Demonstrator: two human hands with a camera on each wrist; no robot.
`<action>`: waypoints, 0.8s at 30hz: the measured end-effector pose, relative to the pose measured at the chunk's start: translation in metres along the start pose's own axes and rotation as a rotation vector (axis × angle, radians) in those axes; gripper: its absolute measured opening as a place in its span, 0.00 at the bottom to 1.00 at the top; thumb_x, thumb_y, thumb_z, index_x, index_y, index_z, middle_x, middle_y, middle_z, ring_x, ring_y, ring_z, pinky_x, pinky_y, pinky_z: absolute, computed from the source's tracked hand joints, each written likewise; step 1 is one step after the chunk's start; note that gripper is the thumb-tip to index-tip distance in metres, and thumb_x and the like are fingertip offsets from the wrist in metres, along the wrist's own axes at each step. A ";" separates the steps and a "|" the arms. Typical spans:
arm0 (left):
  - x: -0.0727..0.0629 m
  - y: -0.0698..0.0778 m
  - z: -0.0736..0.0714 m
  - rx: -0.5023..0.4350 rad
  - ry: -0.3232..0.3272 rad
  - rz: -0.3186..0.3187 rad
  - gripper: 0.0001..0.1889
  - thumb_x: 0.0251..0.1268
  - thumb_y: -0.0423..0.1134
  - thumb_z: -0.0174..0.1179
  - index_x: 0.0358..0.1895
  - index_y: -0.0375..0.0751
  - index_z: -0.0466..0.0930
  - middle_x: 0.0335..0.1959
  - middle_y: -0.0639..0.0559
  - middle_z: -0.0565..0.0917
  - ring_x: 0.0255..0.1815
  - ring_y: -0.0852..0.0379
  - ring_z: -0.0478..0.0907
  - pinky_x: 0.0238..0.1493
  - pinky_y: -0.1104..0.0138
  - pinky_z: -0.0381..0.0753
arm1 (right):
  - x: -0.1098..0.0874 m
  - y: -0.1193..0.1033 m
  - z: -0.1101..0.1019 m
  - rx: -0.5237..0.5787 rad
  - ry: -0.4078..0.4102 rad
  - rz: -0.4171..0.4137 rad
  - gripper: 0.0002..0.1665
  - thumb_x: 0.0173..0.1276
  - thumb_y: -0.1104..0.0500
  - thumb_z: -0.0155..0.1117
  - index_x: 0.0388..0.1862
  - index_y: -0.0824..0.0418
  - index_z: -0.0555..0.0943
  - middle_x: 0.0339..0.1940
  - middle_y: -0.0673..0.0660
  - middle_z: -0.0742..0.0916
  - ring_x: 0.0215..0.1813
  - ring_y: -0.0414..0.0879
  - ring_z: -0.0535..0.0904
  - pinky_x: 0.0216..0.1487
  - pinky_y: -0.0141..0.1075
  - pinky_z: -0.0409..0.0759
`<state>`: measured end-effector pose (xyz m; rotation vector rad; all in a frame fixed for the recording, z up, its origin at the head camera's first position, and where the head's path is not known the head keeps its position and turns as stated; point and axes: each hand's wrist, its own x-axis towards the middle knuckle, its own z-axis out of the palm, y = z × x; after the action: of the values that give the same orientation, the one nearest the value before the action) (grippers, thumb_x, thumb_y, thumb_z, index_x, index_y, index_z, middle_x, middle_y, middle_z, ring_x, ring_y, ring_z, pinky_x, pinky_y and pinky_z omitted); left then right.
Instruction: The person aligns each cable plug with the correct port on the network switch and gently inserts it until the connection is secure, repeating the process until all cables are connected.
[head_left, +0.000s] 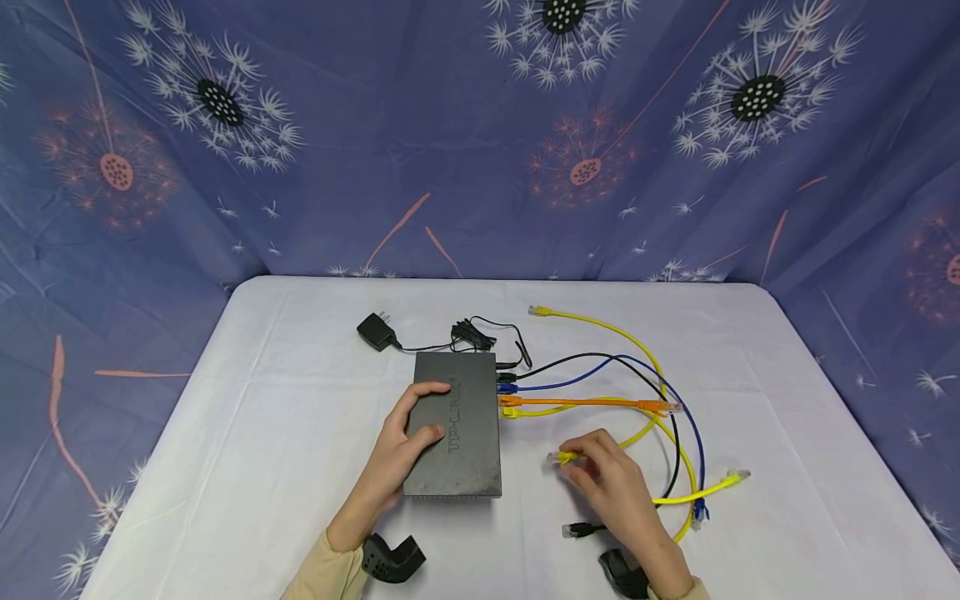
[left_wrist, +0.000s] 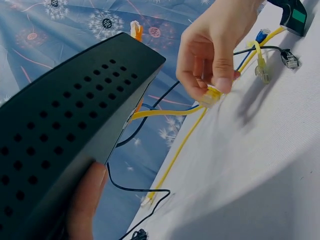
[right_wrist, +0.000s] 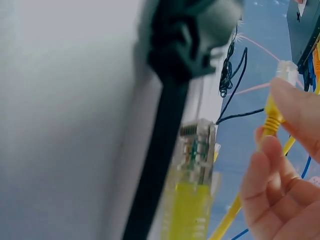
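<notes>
My left hand (head_left: 390, 454) grips the near-left side of a dark grey TP-LINK network switch (head_left: 468, 462), thumb and one finger on its top. In the left wrist view, the vented side of the switch (left_wrist: 65, 115) shows. With thumb and fingers, my right hand (head_left: 615, 487) pinches a yellow Ethernet cable plug (head_left: 567, 457), its clear tip facing left towards the switch, apart from it. Along the switch's right side sit a black plug (head_left: 507, 377), a blue plug (head_left: 507, 388), an orange plug (head_left: 510, 401) and another yellow plug (head_left: 511, 412).
Behind the switch lies a black power adapter (head_left: 377, 332) with a bundled cord (head_left: 472, 335). Loose ends lie about: a yellow plug (head_left: 542, 311) at the back, another yellow end (head_left: 735, 478) at right, a black end (head_left: 581, 530) and a blue end (head_left: 701, 510). White cloth covers the table (head_left: 300, 400).
</notes>
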<state>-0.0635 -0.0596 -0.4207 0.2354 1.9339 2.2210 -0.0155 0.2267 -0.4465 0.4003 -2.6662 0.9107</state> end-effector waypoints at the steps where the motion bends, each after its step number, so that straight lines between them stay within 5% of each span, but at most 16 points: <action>1: 0.000 0.000 0.000 0.000 -0.002 0.000 0.26 0.56 0.24 0.52 0.61 0.44 0.71 0.63 0.47 0.66 0.57 0.46 0.62 0.53 0.57 0.64 | 0.000 0.000 -0.001 0.003 0.009 -0.005 0.20 0.49 0.69 0.76 0.39 0.54 0.82 0.35 0.43 0.76 0.29 0.33 0.67 0.28 0.28 0.69; 17: -0.001 -0.001 0.001 0.021 0.003 0.004 0.26 0.57 0.25 0.53 0.61 0.45 0.72 0.64 0.48 0.65 0.60 0.47 0.61 0.56 0.55 0.60 | 0.005 -0.001 -0.012 0.047 0.143 -0.145 0.21 0.50 0.72 0.73 0.42 0.57 0.85 0.39 0.48 0.80 0.26 0.34 0.66 0.26 0.22 0.65; 24: -0.001 -0.002 0.000 0.031 0.006 0.008 0.26 0.57 0.25 0.53 0.61 0.45 0.72 0.65 0.49 0.66 0.60 0.48 0.61 0.57 0.54 0.58 | 0.005 0.002 -0.014 -0.016 0.160 -0.145 0.15 0.53 0.64 0.71 0.42 0.55 0.86 0.37 0.47 0.82 0.40 0.44 0.70 0.41 0.32 0.66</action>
<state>-0.0624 -0.0593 -0.4232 0.2418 1.9752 2.2003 -0.0185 0.2360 -0.4347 0.4891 -2.4621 0.8405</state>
